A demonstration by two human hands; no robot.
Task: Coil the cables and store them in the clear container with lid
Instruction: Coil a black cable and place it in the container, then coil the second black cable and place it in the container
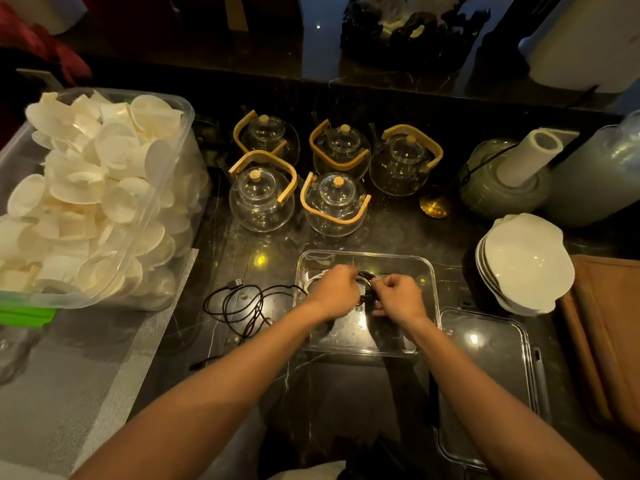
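Observation:
The clear container (424,271) stands open on the dark marble counter. Over it, my left hand (337,289) and my right hand (398,294) both grip a coiled black cable (366,278) held between them. A white cable (313,279) lies in the container's left part, partly hidden behind my left hand. To the container's left a loose black cable (239,306) with a USB plug sprawls on the counter. The clear lid (485,368) lies flat to the container's right.
Several glass teapots (263,199) with wooden handles stand behind the container. A big clear tub of white shells (86,195) fills the left. Stacked white bowls (523,265) and a brown cloth (606,323) sit at the right. A paper roll (526,157) stands at back right.

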